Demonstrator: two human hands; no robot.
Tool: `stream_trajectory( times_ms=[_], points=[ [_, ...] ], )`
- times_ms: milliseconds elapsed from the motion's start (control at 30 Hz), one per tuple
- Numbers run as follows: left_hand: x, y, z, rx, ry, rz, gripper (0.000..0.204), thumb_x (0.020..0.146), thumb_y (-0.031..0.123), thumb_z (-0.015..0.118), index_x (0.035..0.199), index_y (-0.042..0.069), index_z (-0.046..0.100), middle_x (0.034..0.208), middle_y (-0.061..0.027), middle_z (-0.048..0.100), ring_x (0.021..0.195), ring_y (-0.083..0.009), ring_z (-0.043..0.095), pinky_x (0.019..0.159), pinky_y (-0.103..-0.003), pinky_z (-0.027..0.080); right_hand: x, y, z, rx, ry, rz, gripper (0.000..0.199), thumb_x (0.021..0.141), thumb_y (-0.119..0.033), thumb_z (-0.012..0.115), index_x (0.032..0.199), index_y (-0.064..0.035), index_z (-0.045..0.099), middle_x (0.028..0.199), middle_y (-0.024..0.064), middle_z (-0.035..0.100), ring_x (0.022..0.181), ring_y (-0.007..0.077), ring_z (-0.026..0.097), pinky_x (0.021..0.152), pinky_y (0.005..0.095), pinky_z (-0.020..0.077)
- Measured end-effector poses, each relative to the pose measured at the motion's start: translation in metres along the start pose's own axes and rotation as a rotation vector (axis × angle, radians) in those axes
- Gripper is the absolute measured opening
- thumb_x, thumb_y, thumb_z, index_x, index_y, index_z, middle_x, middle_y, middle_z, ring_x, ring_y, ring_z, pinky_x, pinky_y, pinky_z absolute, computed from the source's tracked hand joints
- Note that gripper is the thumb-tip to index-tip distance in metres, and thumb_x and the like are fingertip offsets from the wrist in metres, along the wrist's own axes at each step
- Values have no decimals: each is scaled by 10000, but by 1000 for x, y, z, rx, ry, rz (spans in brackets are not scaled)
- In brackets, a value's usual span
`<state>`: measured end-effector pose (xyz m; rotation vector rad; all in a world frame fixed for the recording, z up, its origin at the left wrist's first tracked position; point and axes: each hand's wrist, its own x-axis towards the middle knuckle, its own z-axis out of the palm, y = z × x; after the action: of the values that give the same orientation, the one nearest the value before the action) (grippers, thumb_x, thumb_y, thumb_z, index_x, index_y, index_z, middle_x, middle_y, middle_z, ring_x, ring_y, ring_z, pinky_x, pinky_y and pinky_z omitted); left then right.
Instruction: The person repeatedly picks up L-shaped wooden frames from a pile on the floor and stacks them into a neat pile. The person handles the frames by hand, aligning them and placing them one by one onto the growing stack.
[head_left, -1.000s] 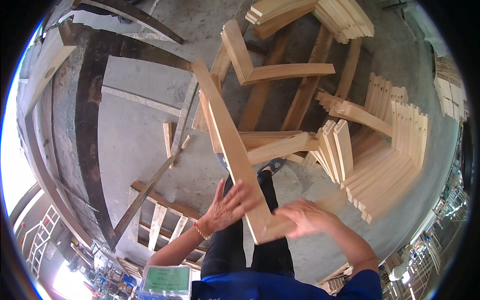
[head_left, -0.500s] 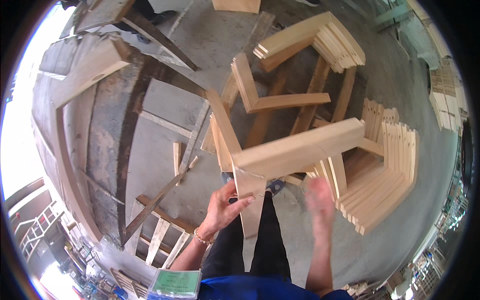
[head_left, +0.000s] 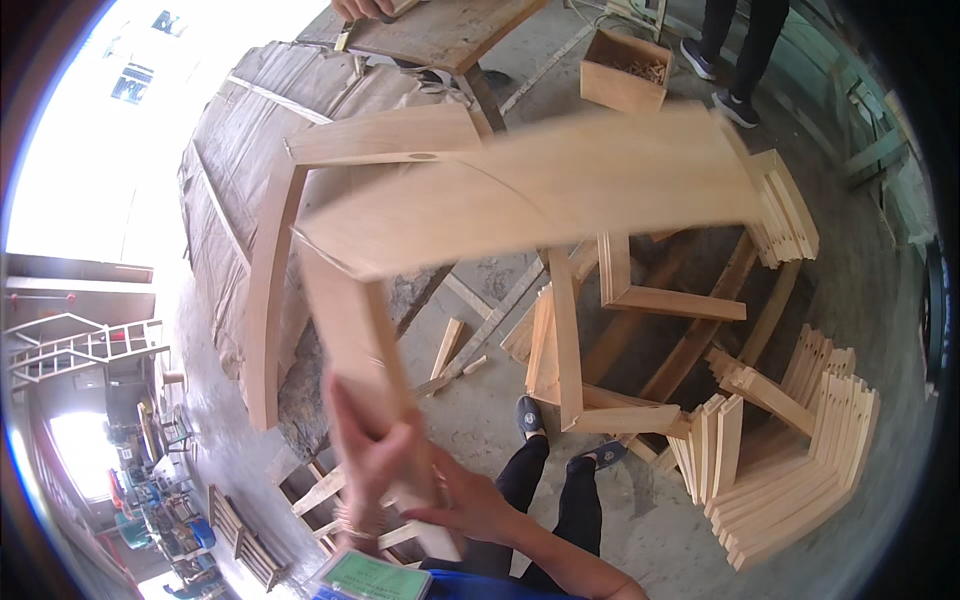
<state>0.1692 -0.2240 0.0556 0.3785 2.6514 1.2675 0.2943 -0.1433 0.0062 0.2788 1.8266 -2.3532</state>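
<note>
An L-shaped wooden frame piece (head_left: 560, 190) is raised before me, its broad arm stretching right and slightly blurred. Its narrower leg slants down toward my body. My left hand (head_left: 375, 450), with a bracelet at the wrist, is wrapped round that leg. Lower on the same leg, my right hand (head_left: 462, 500) closes round it close to its end. Behind the raised piece, a similar L-shaped piece (head_left: 272, 310) lies on the paper-covered surface (head_left: 215, 170) at the left.
Stacked L-shaped pieces (head_left: 790, 490) stand at the right, beside wooden rails (head_left: 690, 360) on the floor. Another angled piece (head_left: 680, 303) rests there. Farther off are a wooden box of small bits (head_left: 625, 85), a person's legs (head_left: 745, 50), and a worktable (head_left: 430, 35) with someone's hand over it.
The frame piece has been lifted and swung left, over the covered surface. My right hand, free before, now grips its leg too. The view has turned left.
</note>
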Motion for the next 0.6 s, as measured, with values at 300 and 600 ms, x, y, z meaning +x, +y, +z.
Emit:
stream_trajectory(
  times_ms=[300,600],
  points=[
    [195,13,-131,105,-222,139,793,787,95,633,1447,49,196,1142,-95,534,963,-149,565,788,-262,484,-38,113,-31,-329,148,152,484,831,-300,667,1232,-82,505,1081,133,621,987,231,626,815,340,503],
    [236,-67,-134,173,-217,59,629,916,165,546,1434,33,215,1175,-93,509,1002,-149,549,863,-286,452,-109,257,-78,-86,806,525,401,828,-166,639,1183,-51,492,942,121,649,849,240,652,755,343,519]
  ],
)
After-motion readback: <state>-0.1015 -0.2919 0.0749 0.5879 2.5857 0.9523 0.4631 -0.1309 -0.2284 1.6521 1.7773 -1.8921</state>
